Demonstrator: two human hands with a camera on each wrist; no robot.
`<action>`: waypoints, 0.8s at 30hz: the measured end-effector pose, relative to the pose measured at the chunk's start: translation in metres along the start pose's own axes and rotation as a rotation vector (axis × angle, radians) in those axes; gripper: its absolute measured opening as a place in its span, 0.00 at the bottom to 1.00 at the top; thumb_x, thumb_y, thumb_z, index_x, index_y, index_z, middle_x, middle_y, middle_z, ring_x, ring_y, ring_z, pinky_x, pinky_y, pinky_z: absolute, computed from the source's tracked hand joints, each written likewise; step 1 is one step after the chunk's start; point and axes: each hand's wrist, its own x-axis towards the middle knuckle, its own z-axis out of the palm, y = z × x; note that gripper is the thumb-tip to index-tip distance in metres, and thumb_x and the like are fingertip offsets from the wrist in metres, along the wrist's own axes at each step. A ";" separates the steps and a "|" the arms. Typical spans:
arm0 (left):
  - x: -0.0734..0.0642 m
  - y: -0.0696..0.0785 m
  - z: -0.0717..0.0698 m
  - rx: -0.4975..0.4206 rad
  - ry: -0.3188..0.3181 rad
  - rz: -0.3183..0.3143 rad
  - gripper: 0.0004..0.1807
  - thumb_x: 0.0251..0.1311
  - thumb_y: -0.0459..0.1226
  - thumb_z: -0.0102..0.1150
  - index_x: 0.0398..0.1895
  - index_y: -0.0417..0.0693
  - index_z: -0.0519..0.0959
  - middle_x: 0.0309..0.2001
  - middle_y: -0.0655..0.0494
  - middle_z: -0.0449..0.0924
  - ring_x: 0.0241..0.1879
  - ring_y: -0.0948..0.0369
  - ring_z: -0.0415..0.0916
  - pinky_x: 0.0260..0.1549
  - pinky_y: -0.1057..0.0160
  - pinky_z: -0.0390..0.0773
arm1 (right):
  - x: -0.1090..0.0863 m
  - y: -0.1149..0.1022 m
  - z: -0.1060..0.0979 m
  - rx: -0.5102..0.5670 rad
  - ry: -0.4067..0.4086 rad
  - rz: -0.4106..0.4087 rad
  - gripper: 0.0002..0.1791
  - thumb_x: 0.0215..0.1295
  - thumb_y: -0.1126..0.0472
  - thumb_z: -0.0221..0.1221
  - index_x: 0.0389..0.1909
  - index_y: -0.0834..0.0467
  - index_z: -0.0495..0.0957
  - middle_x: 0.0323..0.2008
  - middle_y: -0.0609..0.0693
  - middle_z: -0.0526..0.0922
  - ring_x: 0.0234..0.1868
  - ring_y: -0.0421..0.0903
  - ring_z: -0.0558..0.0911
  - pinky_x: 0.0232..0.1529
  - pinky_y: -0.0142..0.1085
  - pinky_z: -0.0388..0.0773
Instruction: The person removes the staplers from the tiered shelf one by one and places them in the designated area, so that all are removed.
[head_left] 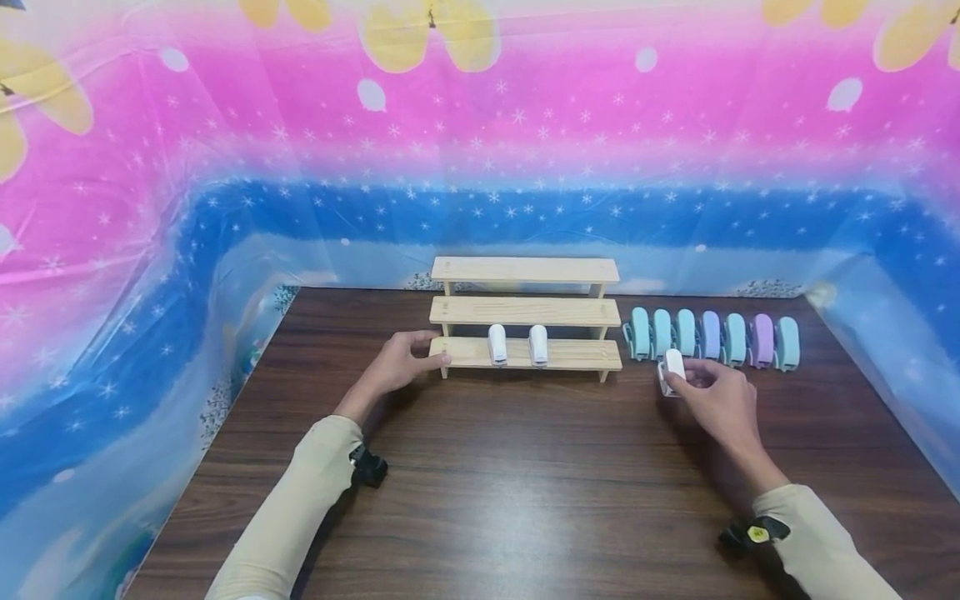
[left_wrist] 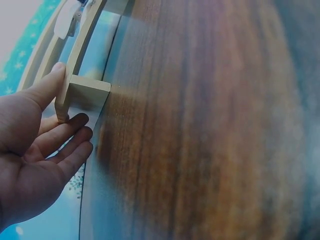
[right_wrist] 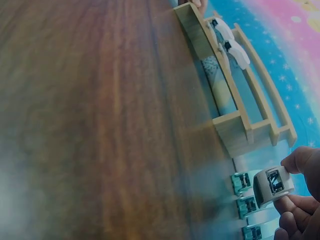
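Observation:
A three-step wooden display rack (head_left: 525, 312) stands near the table's back edge. My left hand (head_left: 401, 360) pinches the left end of its bottom step; in the left wrist view, the thumb (left_wrist: 50, 85) lies on top of the board. Two white mini staplers (head_left: 497, 345) (head_left: 538, 345) stand side by side on that step. To the right of the rack, my right hand (head_left: 720, 400) holds another white mini stapler (head_left: 672, 372) between thumb and fingers. The right wrist view shows the metal end of this held stapler (right_wrist: 272, 185).
Several pastel staplers (head_left: 709, 335), teal, blue and purple, stand in a row right of the rack, just behind my right hand. The dark wooden table (head_left: 480, 483) extends toward me. A patterned cloth (head_left: 480, 200) hangs behind it.

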 end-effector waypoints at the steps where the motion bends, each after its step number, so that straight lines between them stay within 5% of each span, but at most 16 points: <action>1: 0.000 0.000 0.000 0.002 0.001 -0.001 0.34 0.67 0.48 0.67 0.69 0.38 0.73 0.66 0.38 0.76 0.68 0.44 0.71 0.66 0.43 0.70 | 0.000 0.001 0.001 -0.001 -0.002 0.002 0.28 0.65 0.43 0.67 0.53 0.63 0.84 0.38 0.60 0.88 0.36 0.52 0.80 0.36 0.39 0.70; 24: 0.001 -0.002 0.002 0.010 0.006 0.013 0.32 0.67 0.47 0.67 0.68 0.40 0.75 0.63 0.41 0.79 0.66 0.46 0.73 0.64 0.43 0.72 | -0.002 0.012 0.007 -0.012 -0.047 0.014 0.27 0.65 0.43 0.68 0.51 0.63 0.86 0.38 0.58 0.90 0.36 0.50 0.82 0.35 0.38 0.72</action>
